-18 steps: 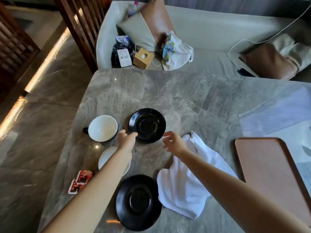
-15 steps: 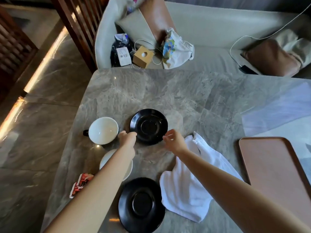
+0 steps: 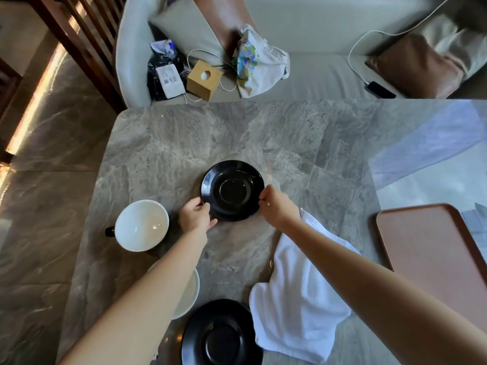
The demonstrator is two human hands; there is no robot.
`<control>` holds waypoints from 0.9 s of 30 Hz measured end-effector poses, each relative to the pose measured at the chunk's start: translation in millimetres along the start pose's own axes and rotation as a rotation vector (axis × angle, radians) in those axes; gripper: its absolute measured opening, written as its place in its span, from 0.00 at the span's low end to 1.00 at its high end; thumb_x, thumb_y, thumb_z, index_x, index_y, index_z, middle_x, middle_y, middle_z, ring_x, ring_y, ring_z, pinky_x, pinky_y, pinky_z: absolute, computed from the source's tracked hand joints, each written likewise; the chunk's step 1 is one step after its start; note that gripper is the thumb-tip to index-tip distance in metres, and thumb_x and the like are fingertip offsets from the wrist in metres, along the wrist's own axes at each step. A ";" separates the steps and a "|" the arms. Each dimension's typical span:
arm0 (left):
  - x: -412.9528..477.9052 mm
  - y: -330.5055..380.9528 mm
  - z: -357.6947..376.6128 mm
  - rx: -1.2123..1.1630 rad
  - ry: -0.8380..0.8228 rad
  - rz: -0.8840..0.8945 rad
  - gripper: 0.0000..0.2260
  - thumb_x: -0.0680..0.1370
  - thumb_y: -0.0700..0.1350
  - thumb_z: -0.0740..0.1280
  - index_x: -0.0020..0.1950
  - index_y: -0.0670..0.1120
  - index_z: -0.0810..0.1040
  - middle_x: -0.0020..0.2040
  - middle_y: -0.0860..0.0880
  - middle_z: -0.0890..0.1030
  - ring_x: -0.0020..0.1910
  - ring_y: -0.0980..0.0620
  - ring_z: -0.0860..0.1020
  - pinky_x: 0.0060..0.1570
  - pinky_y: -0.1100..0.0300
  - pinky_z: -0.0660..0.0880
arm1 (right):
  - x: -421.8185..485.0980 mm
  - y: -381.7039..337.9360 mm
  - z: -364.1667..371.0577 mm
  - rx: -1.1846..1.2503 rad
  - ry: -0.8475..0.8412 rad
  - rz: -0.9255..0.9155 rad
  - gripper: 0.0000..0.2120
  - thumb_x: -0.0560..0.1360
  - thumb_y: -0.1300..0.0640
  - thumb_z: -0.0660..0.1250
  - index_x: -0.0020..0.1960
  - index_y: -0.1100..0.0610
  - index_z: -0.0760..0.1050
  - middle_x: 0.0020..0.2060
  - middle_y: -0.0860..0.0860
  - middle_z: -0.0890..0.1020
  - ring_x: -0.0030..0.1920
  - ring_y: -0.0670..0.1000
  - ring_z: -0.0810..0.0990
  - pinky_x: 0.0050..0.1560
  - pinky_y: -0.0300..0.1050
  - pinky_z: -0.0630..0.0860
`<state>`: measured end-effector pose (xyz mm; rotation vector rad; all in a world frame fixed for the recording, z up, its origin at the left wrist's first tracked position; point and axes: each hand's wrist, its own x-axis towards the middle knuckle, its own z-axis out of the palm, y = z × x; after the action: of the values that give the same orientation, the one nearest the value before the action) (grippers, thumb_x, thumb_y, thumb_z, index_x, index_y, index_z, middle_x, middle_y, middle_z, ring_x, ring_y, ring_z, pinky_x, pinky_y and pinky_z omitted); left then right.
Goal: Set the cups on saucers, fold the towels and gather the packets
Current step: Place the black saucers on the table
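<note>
Soft daylight, warm glare streaking the floor (image 3: pixel 34 106) at left; wide-angle edges bend.

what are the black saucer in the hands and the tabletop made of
Black saucer: likely glazed ceramic, glossy with light streaks on its rim. Tabletop: grey veined stone, probably polished marble or a lookalike; it mirrors the window.
</note>
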<state>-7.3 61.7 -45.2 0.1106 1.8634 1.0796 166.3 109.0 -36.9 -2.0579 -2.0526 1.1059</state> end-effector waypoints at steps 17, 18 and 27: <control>-15.4 2.9 142.8 0.106 -0.236 0.059 0.12 0.77 0.38 0.61 0.60 0.47 0.69 0.48 0.47 0.77 0.31 0.49 0.79 0.32 0.58 0.75 | 52.8 90.0 -78.6 0.153 0.174 0.221 0.10 0.74 0.61 0.56 0.54 0.55 0.70 0.54 0.57 0.78 0.55 0.59 0.76 0.51 0.49 0.71; -14.8 4.0 146.4 0.102 -0.243 0.058 0.10 0.77 0.38 0.61 0.57 0.48 0.68 0.46 0.48 0.77 0.29 0.51 0.79 0.30 0.59 0.74 | 53.5 94.1 -78.1 0.184 0.194 0.223 0.10 0.74 0.61 0.56 0.53 0.54 0.70 0.53 0.58 0.79 0.53 0.59 0.77 0.51 0.49 0.73; -2.4 2.1 157.1 0.187 -0.225 0.123 0.07 0.76 0.44 0.65 0.40 0.49 0.69 0.45 0.46 0.80 0.25 0.57 0.80 0.25 0.64 0.73 | 51.8 106.7 -72.3 0.315 0.255 0.222 0.06 0.74 0.57 0.52 0.48 0.49 0.64 0.46 0.56 0.80 0.44 0.59 0.81 0.49 0.61 0.78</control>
<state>112.7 160.7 -67.7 0.4423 1.7672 0.9309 287.4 173.5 -58.6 -2.1656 -1.4611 1.0479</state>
